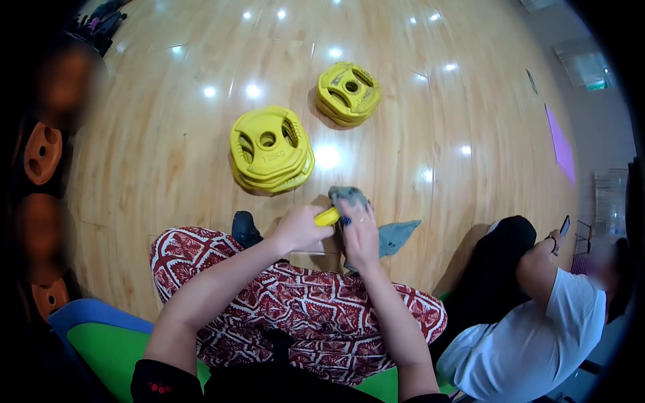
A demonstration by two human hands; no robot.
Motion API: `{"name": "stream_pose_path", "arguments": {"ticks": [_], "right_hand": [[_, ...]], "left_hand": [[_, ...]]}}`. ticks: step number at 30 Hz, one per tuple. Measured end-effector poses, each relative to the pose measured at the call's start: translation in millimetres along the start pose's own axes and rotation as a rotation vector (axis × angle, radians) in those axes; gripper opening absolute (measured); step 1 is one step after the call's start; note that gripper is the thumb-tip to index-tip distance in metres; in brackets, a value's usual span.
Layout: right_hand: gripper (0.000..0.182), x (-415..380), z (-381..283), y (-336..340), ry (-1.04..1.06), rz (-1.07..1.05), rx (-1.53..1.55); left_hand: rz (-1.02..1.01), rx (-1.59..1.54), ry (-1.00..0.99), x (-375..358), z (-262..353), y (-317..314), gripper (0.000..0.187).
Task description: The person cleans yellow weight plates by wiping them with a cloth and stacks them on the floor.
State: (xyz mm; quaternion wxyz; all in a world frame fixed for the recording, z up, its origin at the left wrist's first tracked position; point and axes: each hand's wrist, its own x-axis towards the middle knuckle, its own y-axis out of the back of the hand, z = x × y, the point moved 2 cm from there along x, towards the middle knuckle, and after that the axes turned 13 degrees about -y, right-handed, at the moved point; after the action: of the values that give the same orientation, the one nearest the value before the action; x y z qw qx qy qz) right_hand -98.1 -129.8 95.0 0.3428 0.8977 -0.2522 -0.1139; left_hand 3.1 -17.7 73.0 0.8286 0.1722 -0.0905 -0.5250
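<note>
My left hand [302, 228] grips a yellow weight plate [327, 216], of which only a small edge shows between my hands. Against that plate my right hand [361, 236] presses a grey-green cloth [348, 195], bunched above the fingers. A loose corner of the cloth hangs out to the right. Beyond my hands stands a stack of yellow plates [269, 156], the top one marked 1.25KG. A second yellow stack [349, 91] sits farther back and to the right.
On my right sits a person in a white shirt [524, 336] with a phone [564, 225]. Orange plates [43, 153] stand at the far left. Green and blue mats [101, 349] lie beneath me. A purple sheet [559, 142] is at the right.
</note>
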Motion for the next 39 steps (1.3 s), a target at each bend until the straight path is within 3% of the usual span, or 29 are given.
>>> {"name": "stream_pose_path", "arguments": {"ticks": [2,6,7,12,14,15,18,22,24,26,27,28,30,32,34,39], "right_hand": [[0.038,7.6,9.1,8.4,-0.250,-0.009,0.209],[0.038,-11.5,-6.2,2.9,0.019,0.083,-0.084],[0.039,-15.8,-18.6,-0.7,0.111,-0.036,0.014],[0.038,-3.2,-6.0,3.6,0.052,0.081,-0.050],[0.038,4.1,16.0,5.2,-0.185,0.058,0.104],[0.039,-0.3,12.7,3.9,-0.135,0.098,-0.017],[0.038,-16.8,-20.9,0.3,0.078,0.023,0.001],[0.036,-6.4,-13.4,0.8,0.080,0.108,-0.105],[0.032,-1.7,-7.4,6.8,-0.004,0.115,-0.107],[0.031,6.0,11.8,10.6,-0.264,0.090,-0.013],[0.031,8.5,17.7,11.7,-0.359,0.077,0.218],[0.031,7.9,19.6,11.6,-0.362,0.081,0.218],[0.030,6.9,18.3,11.8,-0.340,0.095,0.385],[0.021,-1.2,1.3,12.5,-0.132,0.068,0.259],[0.019,-7.5,-18.6,12.6,0.019,-0.032,0.173],[0.031,6.1,10.4,-1.7,-0.133,0.027,0.106]], "left_hand": [[0.012,-0.102,0.062,4.3,12.0,7.6,0.031],[-0.066,0.035,0.051,4.2,8.0,6.1,0.038],[-0.070,0.021,0.131,4.0,3.1,3.7,0.037],[-0.110,0.034,0.171,5.1,8.4,5.8,0.034],[-0.061,-0.021,0.158,4.3,15.6,6.1,0.029],[-0.058,-0.022,0.152,5.4,14.7,5.2,0.029],[-0.068,-0.007,0.156,5.3,3.1,3.1,0.030],[-0.062,0.035,0.153,4.9,-1.2,4.5,0.037],[-0.067,-0.112,0.218,4.8,7.8,5.5,0.040],[-0.083,-0.093,0.193,4.2,8.6,3.9,0.043],[-0.091,-0.078,0.187,4.8,13.4,5.1,0.043],[-0.099,-0.066,0.184,5.3,15.8,4.8,0.043],[-0.112,-0.053,0.195,5.9,11.4,4.7,0.043],[-0.110,-0.043,0.221,5.5,3.7,4.1,0.043],[-0.034,-0.015,0.094,6.4,-3.4,3.4,0.042],[-0.060,-0.018,0.176,6.7,6.7,8.5,0.038]]}}
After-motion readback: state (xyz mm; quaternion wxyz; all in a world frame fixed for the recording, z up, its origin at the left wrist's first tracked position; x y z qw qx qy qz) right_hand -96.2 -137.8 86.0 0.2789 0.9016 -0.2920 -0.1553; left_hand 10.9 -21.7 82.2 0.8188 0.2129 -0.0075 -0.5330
